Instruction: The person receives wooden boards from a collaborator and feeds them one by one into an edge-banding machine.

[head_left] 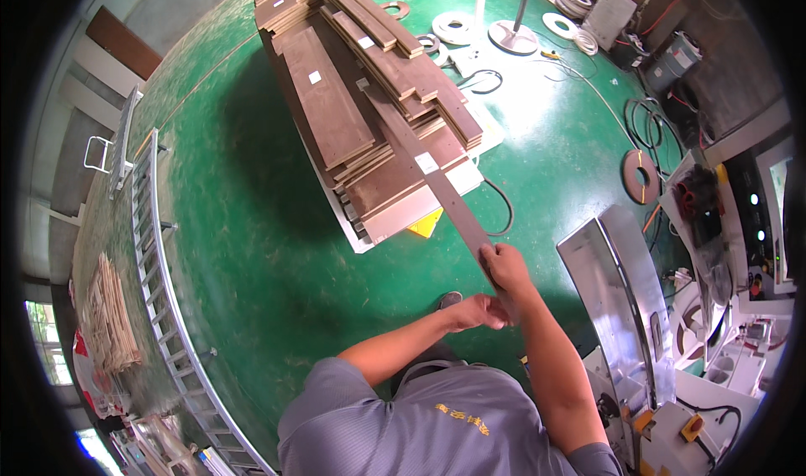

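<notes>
My right hand (507, 269) is closed around a long, narrow brown board (457, 211), thumb on top, close to the board's near end. From there the board slants away to the far left, over the stack of brown panels (327, 98); a white label (426, 163) is stuck on it. My left hand (477, 312) is beside the near end, fingers partly apart and loosely bent. Whether its fingertips touch the board cannot be made out.
The panels rest on a low pale platform (357, 237) on the green floor (252, 308). A long metal roller track (159, 283) runs along the left. At right stand a machine (730, 375) and a shiny metal panel (600, 283). Rolls of edge strip (453, 28) lie farther back.
</notes>
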